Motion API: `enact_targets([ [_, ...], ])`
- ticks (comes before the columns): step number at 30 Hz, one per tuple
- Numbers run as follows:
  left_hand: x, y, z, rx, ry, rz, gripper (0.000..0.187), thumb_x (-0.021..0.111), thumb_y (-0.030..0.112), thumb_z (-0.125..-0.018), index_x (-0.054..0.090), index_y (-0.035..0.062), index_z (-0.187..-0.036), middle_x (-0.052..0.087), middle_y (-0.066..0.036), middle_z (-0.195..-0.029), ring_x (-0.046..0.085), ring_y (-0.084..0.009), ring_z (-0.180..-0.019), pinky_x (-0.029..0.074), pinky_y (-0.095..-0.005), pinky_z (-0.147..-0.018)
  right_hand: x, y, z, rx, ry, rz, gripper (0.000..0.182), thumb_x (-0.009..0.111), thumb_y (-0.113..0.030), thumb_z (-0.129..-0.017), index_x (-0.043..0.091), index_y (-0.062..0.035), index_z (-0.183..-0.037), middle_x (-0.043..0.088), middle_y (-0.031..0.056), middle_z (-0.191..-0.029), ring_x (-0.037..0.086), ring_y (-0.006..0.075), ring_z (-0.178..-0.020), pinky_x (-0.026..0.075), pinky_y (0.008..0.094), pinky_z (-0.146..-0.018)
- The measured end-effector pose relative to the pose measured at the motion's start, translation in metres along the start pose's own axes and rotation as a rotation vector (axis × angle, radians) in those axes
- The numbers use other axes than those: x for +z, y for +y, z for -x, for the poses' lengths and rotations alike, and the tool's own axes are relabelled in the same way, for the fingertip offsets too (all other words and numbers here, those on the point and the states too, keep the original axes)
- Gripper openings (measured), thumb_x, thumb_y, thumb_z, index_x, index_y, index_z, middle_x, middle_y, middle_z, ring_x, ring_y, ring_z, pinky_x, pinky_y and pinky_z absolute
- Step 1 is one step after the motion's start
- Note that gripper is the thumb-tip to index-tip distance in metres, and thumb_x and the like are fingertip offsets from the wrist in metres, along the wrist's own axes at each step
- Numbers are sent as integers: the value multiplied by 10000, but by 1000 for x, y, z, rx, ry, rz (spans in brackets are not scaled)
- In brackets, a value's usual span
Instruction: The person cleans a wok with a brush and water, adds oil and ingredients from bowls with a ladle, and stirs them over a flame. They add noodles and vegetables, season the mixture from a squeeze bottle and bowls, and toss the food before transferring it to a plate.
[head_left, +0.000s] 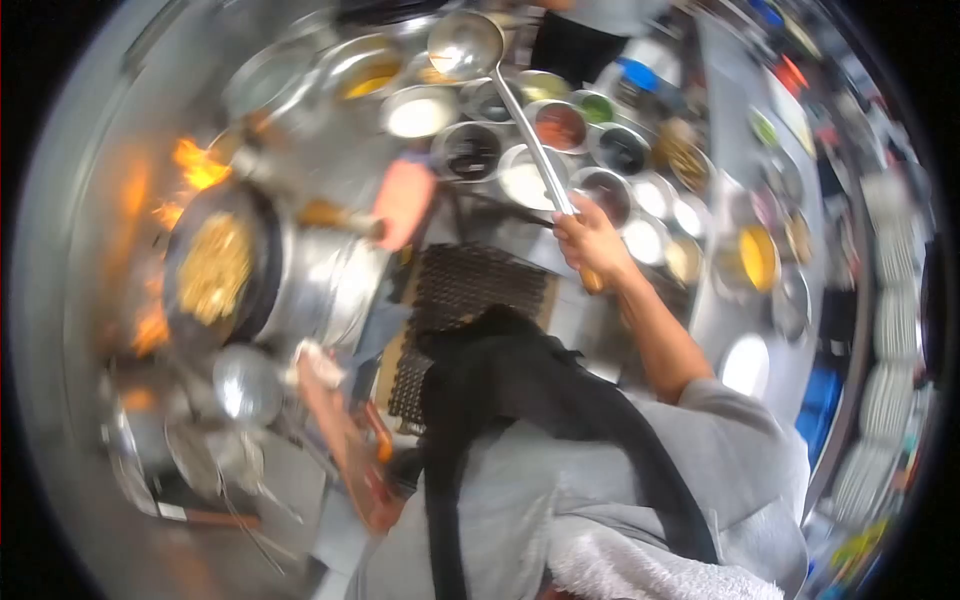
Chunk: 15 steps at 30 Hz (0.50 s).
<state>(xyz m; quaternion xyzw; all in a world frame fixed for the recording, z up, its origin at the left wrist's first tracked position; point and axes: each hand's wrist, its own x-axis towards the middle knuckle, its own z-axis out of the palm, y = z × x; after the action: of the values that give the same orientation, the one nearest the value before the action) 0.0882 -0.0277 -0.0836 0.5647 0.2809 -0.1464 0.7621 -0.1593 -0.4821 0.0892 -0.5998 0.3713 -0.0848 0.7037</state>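
My right hand (592,240) is closed round the wooden-ended handle of a long metal ladle (466,46). The ladle's bowl reaches up and forward over the sauce containers. My left hand (314,366) is low at the left, near the wok's front edge, with a whitish cloth (318,360) bunched at it; its fingers are blurred and mostly hidden. A dark wok (262,262) sits tilted on the burner with yellowish-brown food (215,268) in it. Flames (200,165) rise round its far side.
Several round containers of sauces and seasonings, one with red contents (560,127), crowd the counter ahead. A metal pot (325,285) stands beside the wok. A strainer or ladle bowl (245,383) lies at lower left. Stacked white plates (886,325) line the right. Another person (585,45) stands at the top.
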Motion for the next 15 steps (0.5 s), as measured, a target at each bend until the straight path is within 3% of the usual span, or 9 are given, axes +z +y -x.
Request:
enact_targets([
  [1,5,-3,16,2,-180,30,389,577,345,-917,579,51,-1173,653,-121,-992,665,-278,-826,563,-339,-684,-25,6,10,-12,81,66,331,545,-164,-980,463,-9,-1260,496,13,-682,466,95,-478,410,277,-411],
  [2,18,-3,31,-56,-159,50,445,541,345,-913,553,28,-1225,654,-163,-1066,656,-296,-897,561,-359,-744,-45,17,19,-8,169,115,349,545,-177,-979,460,-40,-1289,495,8,-693,462,89,-492,404,270,-413],
  [3,37,-1,45,-70,-188,32,445,541,345,-913,553,28,-1225,654,-163,-1066,656,-296,-897,561,-359,-744,-63,27,27,-4,239,165,370,545,-190,-978,458,-71,-1317,494,2,-705,458,83,-507,398,264,-416],
  [4,47,4,60,-179,-345,28,464,539,315,-905,533,23,-1266,646,-172,-1106,652,-297,-919,559,-379,-768,-70,24,37,53,368,280,369,543,-191,-977,464,-43,-1305,534,28,-706,496,105,-495,431,277,-422],
  [6,65,3,73,-284,-543,6,524,495,261,-897,472,-15,-1342,615,-211,-1215,642,-293,-947,556,-396,-788,-102,43,35,68,382,286,380,544,-192,-976,465,-35,-1313,543,35,-703,499,112,-480,434,278,-418],
  [10,102,-9,67,-197,-634,13,553,414,214,-893,427,-64,-1370,574,-248,-1277,630,-302,-1009,555,-391,-826,-121,52,34,31,425,314,377,555,-185,-971,488,-9,-1297,547,40,-674,494,123,-442,424,281,-402],
  [13,131,4,90,-277,-661,54,566,418,208,-894,408,-72,-1386,566,-258,-1285,625,-308,-1030,550,-395,-851,-127,60,53,35,413,253,405,563,-186,-968,476,-2,-1318,553,37,-668,494,123,-444,417,288,-402],
  [15,142,12,107,-272,-603,19,572,412,197,-888,401,-48,-1405,560,-252,-1298,620,-312,-1047,546,-396,-868,-124,74,75,21,515,416,439,564,-207,-956,501,42,-1311,597,102,-647,574,189,-477,465,357,-485],
])
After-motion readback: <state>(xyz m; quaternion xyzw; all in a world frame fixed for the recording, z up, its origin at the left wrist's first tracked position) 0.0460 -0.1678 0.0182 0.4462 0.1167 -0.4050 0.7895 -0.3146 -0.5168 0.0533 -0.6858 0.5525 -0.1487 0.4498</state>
